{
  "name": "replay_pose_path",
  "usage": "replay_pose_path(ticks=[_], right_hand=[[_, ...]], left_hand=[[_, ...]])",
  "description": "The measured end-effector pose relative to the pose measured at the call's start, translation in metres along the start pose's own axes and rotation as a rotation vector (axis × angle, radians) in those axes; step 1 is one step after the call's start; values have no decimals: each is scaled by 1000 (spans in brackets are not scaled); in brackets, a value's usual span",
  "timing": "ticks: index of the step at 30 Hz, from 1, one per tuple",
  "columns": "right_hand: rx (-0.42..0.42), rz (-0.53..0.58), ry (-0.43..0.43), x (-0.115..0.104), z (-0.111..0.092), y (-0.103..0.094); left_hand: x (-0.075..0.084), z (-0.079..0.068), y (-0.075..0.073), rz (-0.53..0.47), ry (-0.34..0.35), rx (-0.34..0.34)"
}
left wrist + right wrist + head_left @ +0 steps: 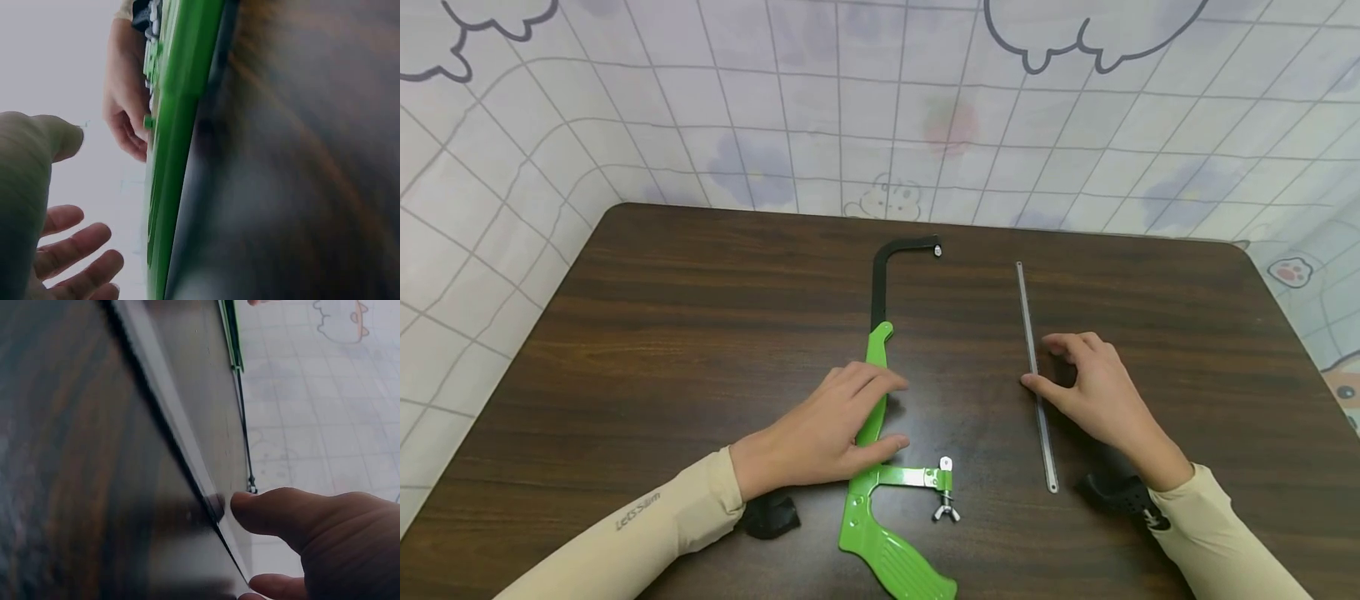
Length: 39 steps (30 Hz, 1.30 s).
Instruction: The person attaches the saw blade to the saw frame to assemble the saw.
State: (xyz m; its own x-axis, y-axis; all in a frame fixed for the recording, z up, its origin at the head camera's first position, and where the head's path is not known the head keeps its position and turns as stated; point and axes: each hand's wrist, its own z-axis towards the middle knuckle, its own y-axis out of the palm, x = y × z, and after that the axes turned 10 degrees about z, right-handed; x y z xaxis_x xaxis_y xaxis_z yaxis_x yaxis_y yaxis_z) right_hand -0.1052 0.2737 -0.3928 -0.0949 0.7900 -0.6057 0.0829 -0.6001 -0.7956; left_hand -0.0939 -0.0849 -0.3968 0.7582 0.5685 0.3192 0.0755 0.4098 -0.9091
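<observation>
partly hidden saw frame (pixel 871 425), relaxed left hand (pixel 838 423) over it; right hand (pixel 1101 396) loosely parted above blade (pixel 1028 333)

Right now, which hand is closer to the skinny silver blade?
The right hand. It is beside the blade, its thumb reaching over it. The left hand is farther away, over the green saw frame, left of the blade.

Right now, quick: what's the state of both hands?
Left hand: open, above the saw, holding nothing.
Right hand: open, by the blade, holding nothing.
</observation>
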Motion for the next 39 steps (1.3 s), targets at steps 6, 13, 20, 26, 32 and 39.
replay_pose_path(ticks=[6, 13, 20, 26, 32, 39], right_hand=[[-5, -8, -15, -1, -1, 0], [-15, -6, 4, -2, -1, -2], [-20, -6, 6, -2, -1, -1], [-24, -17, 30, -1, -2, -3], [-31, -27, 56, 2, -3, -6], [-23, -49, 94, 4, -2, -7]], left_hand=[[9, 4, 5, -19, 52, -38], [15, 7, 11, -45, 98, -40], [20, 7, 19, -65, 133, -46], [21, 5, 23, -57, 138, -78], [23, 4, 26, -50, 146, -94], [26, 3, 29, -43, 151, -109]])
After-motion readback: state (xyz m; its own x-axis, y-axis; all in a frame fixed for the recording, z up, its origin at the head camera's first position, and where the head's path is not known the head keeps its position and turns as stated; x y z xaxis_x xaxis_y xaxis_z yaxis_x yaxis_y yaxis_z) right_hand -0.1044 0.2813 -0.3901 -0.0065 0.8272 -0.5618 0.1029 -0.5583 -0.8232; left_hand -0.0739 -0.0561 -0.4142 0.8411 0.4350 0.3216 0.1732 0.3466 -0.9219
